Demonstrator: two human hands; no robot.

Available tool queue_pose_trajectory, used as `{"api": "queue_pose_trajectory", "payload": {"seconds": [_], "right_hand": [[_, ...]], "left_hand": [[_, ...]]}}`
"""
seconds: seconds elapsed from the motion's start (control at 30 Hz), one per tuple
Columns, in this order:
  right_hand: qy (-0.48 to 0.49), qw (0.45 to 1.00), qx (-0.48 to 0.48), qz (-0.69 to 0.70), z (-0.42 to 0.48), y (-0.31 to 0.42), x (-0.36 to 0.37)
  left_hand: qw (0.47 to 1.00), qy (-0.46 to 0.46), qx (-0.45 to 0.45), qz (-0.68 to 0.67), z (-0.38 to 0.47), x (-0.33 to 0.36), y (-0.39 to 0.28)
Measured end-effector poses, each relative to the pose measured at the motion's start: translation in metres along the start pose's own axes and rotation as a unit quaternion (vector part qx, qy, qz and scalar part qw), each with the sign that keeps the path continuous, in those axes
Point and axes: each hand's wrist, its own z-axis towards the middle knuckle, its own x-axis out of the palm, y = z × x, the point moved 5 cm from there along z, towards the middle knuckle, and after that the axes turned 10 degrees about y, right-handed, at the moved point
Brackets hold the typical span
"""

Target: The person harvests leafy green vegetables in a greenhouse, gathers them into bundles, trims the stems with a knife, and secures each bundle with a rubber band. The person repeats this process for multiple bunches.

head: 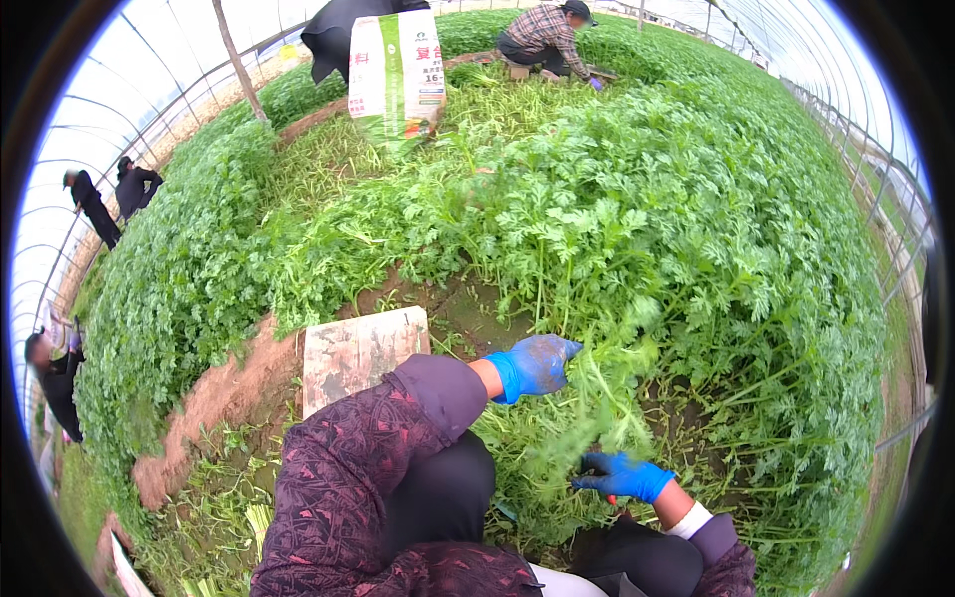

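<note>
My left hand (533,369), in a soiled blue glove, is closed on a bunch of cut leafy greens (608,380) that look like garland chrysanthemum. The bunch is blurred and hangs to the right of the fingers. Lower right, my right hand (625,476), also blue-gloved, is curled around a tool of which only a red handle end (612,499) shows; the rest is hidden. Between my hands and my knees lie loose greens (522,448). Uncut plants (642,224) stand densely just beyond both hands.
A worn board (362,351) lies left of my left forearm, beside a bare soil ridge (216,403). Ahead stands a white-and-green printed sack (395,74). A person (545,41) crouches at the back; others are along the left. Metal greenhouse hoops (888,164) line the sides.
</note>
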Motion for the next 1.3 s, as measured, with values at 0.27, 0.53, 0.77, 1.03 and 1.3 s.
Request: {"api": "queue_pose_trajectory", "payload": {"seconds": [0.27,0.53,0.77,1.03,1.3], "right_hand": [[-0.032,0.999,0.0,0.022,0.009,-0.065,0.024],[-0.144,0.98,-0.045,0.131,-0.001,-0.069,0.012],[-0.298,0.909,-0.017,0.292,-0.027,-0.092,-0.019],[-0.605,0.658,0.037,0.447,-0.051,-0.225,0.025],[-0.758,0.395,0.026,0.518,-0.089,-0.317,0.125]], "left_hand": [[0.931,-0.271,-0.243,-0.04,-0.086,-0.159,0.141],[0.738,-0.263,-0.606,0.14,-0.278,-0.275,0.361],[0.865,-0.206,-0.45,0.083,-0.166,-0.173,0.33],[0.976,-0.009,0.126,0.176,0.116,-0.019,-0.012],[0.769,0.186,0.474,0.386,0.209,0.217,-0.309]]}}
